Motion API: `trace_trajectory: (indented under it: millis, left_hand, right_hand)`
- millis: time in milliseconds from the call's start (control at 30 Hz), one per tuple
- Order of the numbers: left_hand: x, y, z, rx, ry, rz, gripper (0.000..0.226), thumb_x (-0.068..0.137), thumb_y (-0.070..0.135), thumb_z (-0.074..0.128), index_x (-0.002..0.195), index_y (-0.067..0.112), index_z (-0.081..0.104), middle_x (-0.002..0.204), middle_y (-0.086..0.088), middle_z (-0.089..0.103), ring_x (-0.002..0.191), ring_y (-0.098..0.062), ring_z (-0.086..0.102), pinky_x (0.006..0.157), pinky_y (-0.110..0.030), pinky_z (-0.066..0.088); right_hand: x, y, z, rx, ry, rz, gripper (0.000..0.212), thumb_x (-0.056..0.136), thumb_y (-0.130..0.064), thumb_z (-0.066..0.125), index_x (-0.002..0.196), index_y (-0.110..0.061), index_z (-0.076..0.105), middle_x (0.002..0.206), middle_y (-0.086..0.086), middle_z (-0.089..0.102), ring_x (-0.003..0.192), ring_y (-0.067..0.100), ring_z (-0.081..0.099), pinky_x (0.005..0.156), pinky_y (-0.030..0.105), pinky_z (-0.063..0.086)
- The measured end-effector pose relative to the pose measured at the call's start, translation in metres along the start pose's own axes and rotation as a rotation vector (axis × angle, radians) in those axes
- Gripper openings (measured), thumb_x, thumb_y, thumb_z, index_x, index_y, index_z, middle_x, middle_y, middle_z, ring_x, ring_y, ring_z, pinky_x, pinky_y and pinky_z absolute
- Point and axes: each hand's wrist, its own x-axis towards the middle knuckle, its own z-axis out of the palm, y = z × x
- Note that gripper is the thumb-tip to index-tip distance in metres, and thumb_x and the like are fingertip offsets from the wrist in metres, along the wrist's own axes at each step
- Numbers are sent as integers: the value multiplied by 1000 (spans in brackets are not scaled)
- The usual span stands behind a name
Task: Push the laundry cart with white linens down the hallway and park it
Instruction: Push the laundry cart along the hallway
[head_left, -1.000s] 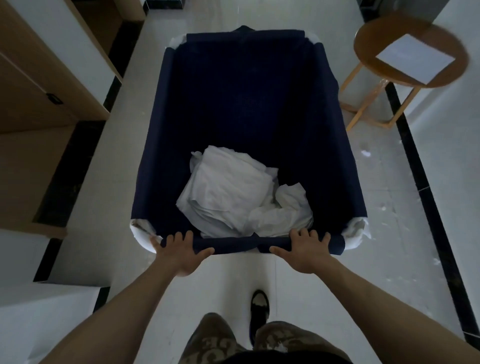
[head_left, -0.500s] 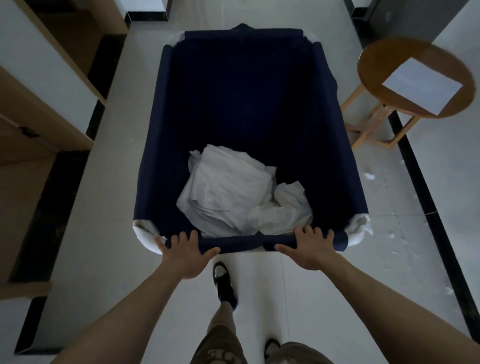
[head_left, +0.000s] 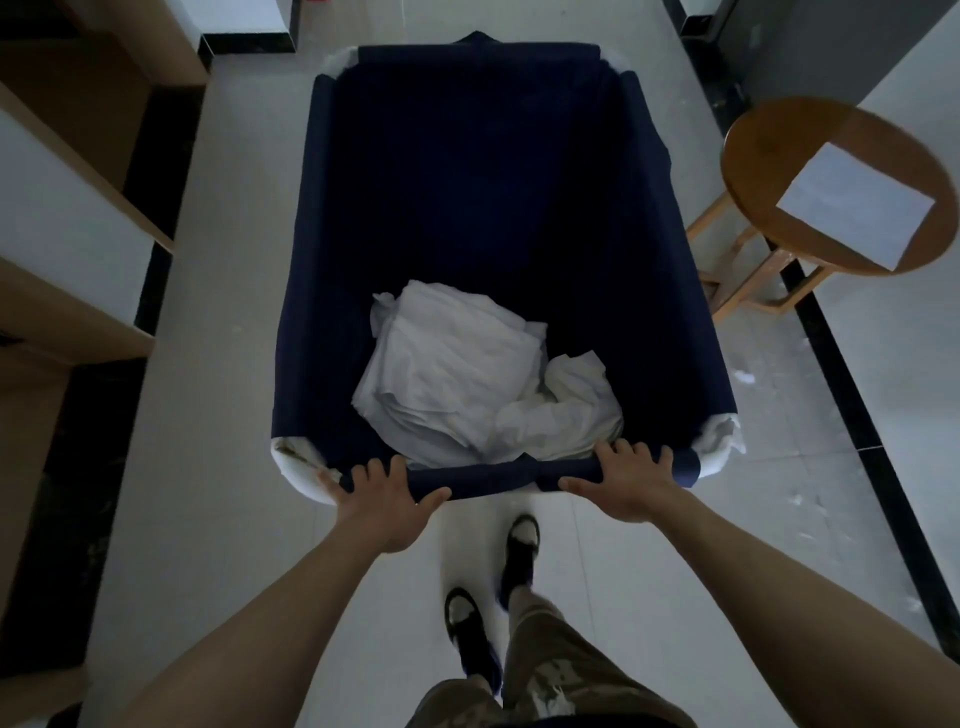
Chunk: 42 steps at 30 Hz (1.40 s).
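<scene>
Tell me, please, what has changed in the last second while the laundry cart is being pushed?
The laundry cart has rolled forward: the round table on the right now stands nearer, beside the cart's right wall, and the wooden shelving on the left has slipped back. The left grip and right grip still hold the near rim; the white linens lie as before.

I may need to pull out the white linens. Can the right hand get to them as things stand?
Probably yes. The right hand grips the near rail of the cart, and the white linens lie uncovered just past it, under the open top. It must only let go first.
</scene>
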Motion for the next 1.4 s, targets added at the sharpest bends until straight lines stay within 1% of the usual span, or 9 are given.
trace_trajectory:
  millis: [167,367,600,800,1033,1233,1400]
  left_hand:
    - [53,-2,-48,0,-7,-4,95,86,85,14,155,19,20,153,-11,32,141,-35,27,114,-72,2]
    - [126,3,-118,-5,-9,-4,92,88,84,17,154,19,21,153,-11,32,142,-34,27,116,-68,6]
    - [214,19,-200,11,-55,-35,96,87,85,15,157,19,15,158,-10,27,146,-34,23,117,-68,6]
    - [278,34,-254,7,-35,-41,95,86,86,15,155,20,19,156,-10,30,143,-34,26,116,-69,7]
    - [354,48,-324,-5,-54,-45,100,86,86,15,159,19,13,160,-12,24,147,-36,21,116,-71,2]
    - [434,58,-398,4,-78,-49,100,86,86,14,159,19,11,160,-13,24,146,-36,21,116,-71,2]
    - [503,57,-458,9,-80,-40,101,84,87,13,158,18,12,158,-12,26,145,-35,22,115,-71,4]
  right_hand:
    - [50,-11,-44,10,32,-6,92,80,-92,26,137,-22,44,148,8,44,138,34,34,117,63,11]
    - [121,-20,-110,20,71,-28,89,80,-92,26,132,-23,47,144,6,48,135,34,37,116,63,13]
    - [206,-25,-196,22,55,-36,93,81,-91,25,141,-22,42,149,7,43,138,34,35,117,63,11]
    - [270,-22,-260,-3,63,-50,93,82,-90,24,141,-22,42,149,6,43,137,33,35,117,63,12]
    - [348,-21,-333,-20,73,-59,90,81,-91,24,138,-23,43,147,5,45,136,33,37,117,63,13]
    - [426,-29,-408,-35,82,-55,90,81,-91,23,137,-23,44,145,5,47,135,32,38,117,63,15]
    - [491,-42,-471,-37,75,-36,93,82,-90,22,143,-22,40,148,5,43,137,33,36,117,63,14]
